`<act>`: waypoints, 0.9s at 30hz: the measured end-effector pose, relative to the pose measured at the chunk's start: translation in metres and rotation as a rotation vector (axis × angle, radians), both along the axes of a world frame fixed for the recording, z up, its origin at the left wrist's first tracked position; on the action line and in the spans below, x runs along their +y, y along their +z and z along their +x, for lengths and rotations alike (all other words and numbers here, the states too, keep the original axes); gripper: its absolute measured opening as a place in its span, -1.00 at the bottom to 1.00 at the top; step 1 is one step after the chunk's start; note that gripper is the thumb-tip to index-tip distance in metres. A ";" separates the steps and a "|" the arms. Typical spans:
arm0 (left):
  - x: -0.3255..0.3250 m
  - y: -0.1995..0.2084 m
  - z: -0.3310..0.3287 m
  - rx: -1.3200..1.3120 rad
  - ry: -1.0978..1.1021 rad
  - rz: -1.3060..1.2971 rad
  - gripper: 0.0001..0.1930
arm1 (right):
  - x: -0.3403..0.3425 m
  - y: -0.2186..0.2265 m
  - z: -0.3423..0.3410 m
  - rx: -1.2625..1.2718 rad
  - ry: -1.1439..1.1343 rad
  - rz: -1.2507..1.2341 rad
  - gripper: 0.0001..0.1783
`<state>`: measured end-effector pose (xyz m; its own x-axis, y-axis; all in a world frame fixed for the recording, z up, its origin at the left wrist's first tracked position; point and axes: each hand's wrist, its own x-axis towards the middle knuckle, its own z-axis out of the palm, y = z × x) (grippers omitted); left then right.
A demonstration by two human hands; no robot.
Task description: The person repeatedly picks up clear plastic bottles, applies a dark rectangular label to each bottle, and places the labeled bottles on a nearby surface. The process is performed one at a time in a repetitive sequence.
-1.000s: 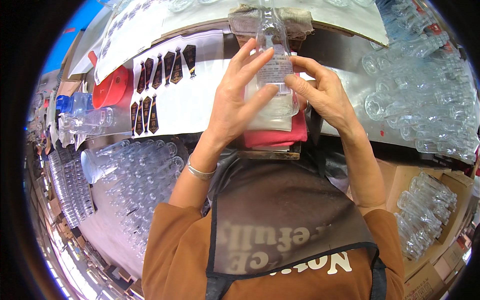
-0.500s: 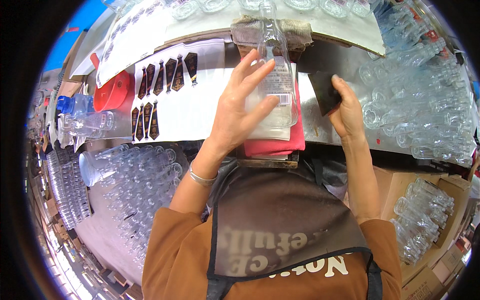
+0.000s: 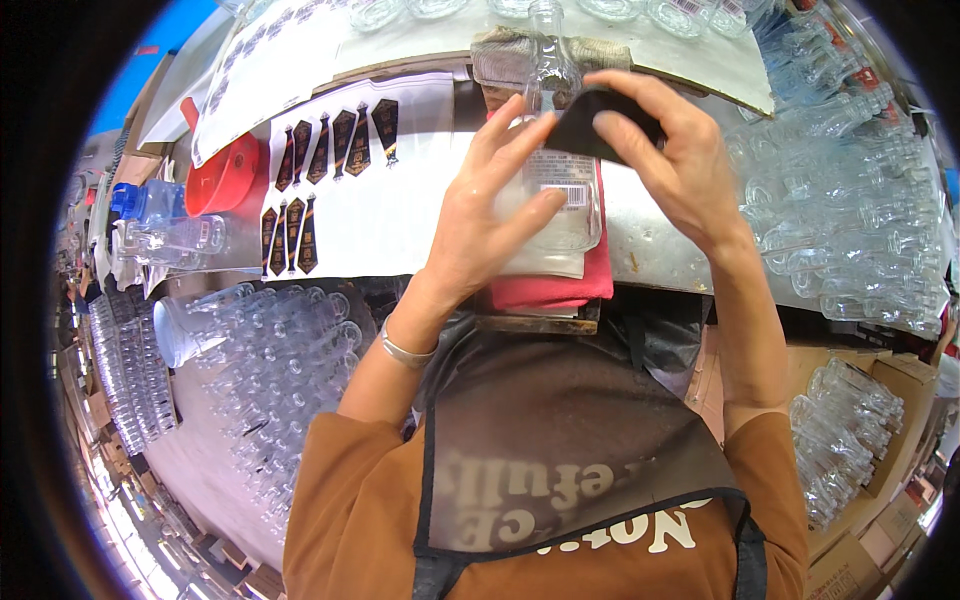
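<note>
A clear glass bottle (image 3: 570,225) lies on its back, neck pointing away from me, with a printed label and barcode on its upper side. It rests on a white sheet over a folded red cloth (image 3: 560,290). My left hand (image 3: 480,195) is at the bottle's left side, fingers and thumb stretched apart; whether it presses on the glass I cannot tell. My right hand (image 3: 670,140) grips a dark, flat, flexible-looking piece (image 3: 605,120) between thumb and fingers. That piece hangs over the bottle's shoulder and hides the label's upper part.
A white sheet (image 3: 400,230) with dark tie-shaped decals lies to the left, beside a red bowl (image 3: 225,180). A rolled beige cloth (image 3: 500,58) supports the bottle's neck. Glass bottles (image 3: 830,220) crowd the right; more (image 3: 290,360) stand lower left, and others fill a carton (image 3: 890,460).
My right hand has swung up and left with the dark flat piece, from beside the bottle to over it. My left hand has kept its spread pose by the bottle.
</note>
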<state>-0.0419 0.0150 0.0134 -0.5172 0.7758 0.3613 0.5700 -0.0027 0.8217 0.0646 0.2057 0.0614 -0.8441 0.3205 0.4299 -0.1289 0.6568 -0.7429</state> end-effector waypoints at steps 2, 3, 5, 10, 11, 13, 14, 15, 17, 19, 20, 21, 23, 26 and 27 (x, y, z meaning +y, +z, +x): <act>-0.004 -0.003 0.001 -0.028 0.004 0.008 -0.16 | 0.005 -0.003 -0.008 0.142 -0.110 0.034 -0.71; -0.008 -0.007 0.002 -0.046 0.007 0.017 -0.08 | 0.005 0.002 -0.012 0.253 -0.143 0.117 -0.74; -0.016 -0.014 0.006 -0.092 -0.022 0.016 0.06 | -0.008 0.006 0.003 0.234 0.046 0.443 -0.70; -0.021 -0.028 0.022 -0.031 0.017 0.094 0.22 | -0.062 0.023 0.027 0.196 0.275 0.617 -0.69; -0.019 -0.022 0.025 -0.016 0.039 0.103 0.24 | -0.051 0.024 0.016 0.195 0.219 0.636 -0.67; -0.016 -0.021 0.029 0.001 0.091 0.126 0.31 | -0.037 0.024 0.001 0.108 0.145 0.643 -0.63; -0.019 -0.024 0.032 -0.025 0.100 0.117 0.34 | -0.052 0.024 0.005 0.022 0.281 0.574 -0.62; -0.020 -0.027 0.033 -0.053 0.109 0.107 0.36 | -0.065 0.023 0.009 -0.083 0.406 0.536 -0.68; -0.020 -0.027 0.032 -0.019 0.124 0.128 0.40 | -0.057 0.028 -0.006 -0.189 0.405 0.603 -0.74; -0.018 -0.020 0.034 0.009 0.115 0.103 0.39 | -0.010 0.032 -0.043 -0.130 0.108 0.501 -0.80; -0.018 -0.018 0.033 -0.036 0.112 0.095 0.37 | 0.000 0.038 -0.046 -0.040 -0.003 0.552 -0.80; -0.020 -0.016 0.034 -0.082 0.109 0.087 0.35 | -0.003 0.036 -0.043 0.027 0.013 0.593 -0.79; -0.020 -0.013 0.034 -0.176 0.083 0.072 0.32 | -0.021 0.026 -0.023 0.058 0.200 0.654 -0.76; -0.027 -0.016 0.028 -0.076 0.042 0.058 0.31 | -0.044 0.028 -0.002 -0.189 0.450 0.416 -0.78; -0.026 -0.015 0.029 -0.093 0.026 0.044 0.34 | -0.022 0.023 -0.017 -0.068 0.272 0.499 -0.81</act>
